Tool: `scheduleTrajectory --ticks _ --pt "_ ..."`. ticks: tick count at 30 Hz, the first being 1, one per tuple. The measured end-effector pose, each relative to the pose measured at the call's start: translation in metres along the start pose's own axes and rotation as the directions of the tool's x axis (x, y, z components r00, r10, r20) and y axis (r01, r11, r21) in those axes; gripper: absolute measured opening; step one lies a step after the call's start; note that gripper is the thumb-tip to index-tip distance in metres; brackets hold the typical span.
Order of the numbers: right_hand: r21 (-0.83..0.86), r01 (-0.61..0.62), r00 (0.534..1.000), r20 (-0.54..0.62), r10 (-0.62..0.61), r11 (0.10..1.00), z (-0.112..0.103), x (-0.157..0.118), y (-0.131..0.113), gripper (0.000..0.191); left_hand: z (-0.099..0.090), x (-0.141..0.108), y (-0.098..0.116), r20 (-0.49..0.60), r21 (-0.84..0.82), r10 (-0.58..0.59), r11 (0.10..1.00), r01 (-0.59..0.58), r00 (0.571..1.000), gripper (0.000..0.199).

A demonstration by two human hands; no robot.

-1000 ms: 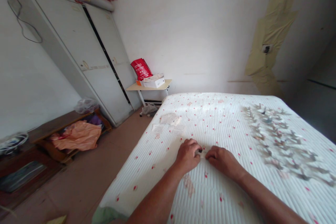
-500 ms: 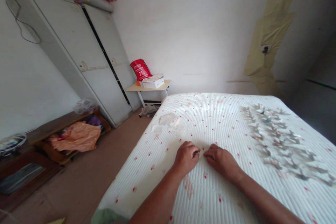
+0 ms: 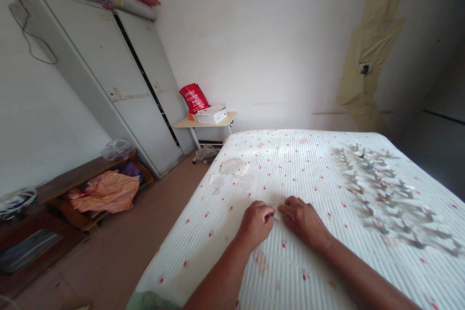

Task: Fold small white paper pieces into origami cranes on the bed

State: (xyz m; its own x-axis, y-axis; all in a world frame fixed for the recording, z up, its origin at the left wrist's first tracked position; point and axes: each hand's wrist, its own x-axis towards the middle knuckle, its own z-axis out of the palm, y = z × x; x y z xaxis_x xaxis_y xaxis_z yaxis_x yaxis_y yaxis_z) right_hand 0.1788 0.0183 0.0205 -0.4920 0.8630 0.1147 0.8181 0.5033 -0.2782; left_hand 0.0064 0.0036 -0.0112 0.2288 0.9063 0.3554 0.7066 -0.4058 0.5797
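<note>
A small folded piece of paper (image 3: 277,214), pale and mostly covered by fingers, sits between my two hands just above the bed. My left hand (image 3: 256,223) is closed in a pinch on its left side, thumb and forefinger together. From the right, my right hand (image 3: 304,222) pinches the other side with fingers bent. Further up the bed on the left lie loose printed paper sheets (image 3: 234,166). Small folded paper figures, rather like birds (image 3: 385,196), stand in several rows to the right of my right hand; they look blurred.
The bed (image 3: 290,164) has a white ribbed cover with red dots. Behind it a small table (image 3: 210,123) carries a red bag (image 3: 194,98) and a white box (image 3: 212,116). A tall cabinet (image 3: 138,101) and a low wooden unit (image 3: 72,174) stand left.
My right hand has shifted slightly left, closer to my left hand. More of the pale paper now shows between the fingertips.
</note>
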Motion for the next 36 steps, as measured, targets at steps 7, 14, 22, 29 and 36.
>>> scheduleTrajectory --ticks 7,14,22,29,36 --pt "0.106 0.029 0.999 -0.032 -0.026 0.994 -0.002 0.001 0.009 0.028 0.000 0.000 0.009 0.000 0.123 -0.033 0.992 0.033 0.999 0.023" --pt "0.213 0.080 0.996 -0.057 -0.069 0.974 0.002 0.001 0.014 0.035 0.007 0.000 0.016 0.012 0.169 -0.077 0.983 0.073 0.997 0.017" --pt "0.125 0.087 0.996 -0.029 -0.084 0.988 0.003 -0.001 0.010 0.031 -0.010 0.002 0.012 0.040 0.103 0.009 0.995 -0.013 0.999 0.036" --pt "0.082 0.103 0.995 -0.013 -0.103 0.991 0.001 -0.002 0.010 0.028 -0.011 0.007 0.000 0.085 0.134 0.088 0.986 -0.099 0.992 0.028" --pt "0.145 0.163 0.984 -0.090 -0.152 0.976 0.004 -0.003 0.009 0.022 -0.003 0.008 0.000 0.042 0.115 0.042 0.992 -0.047 0.998 0.016"
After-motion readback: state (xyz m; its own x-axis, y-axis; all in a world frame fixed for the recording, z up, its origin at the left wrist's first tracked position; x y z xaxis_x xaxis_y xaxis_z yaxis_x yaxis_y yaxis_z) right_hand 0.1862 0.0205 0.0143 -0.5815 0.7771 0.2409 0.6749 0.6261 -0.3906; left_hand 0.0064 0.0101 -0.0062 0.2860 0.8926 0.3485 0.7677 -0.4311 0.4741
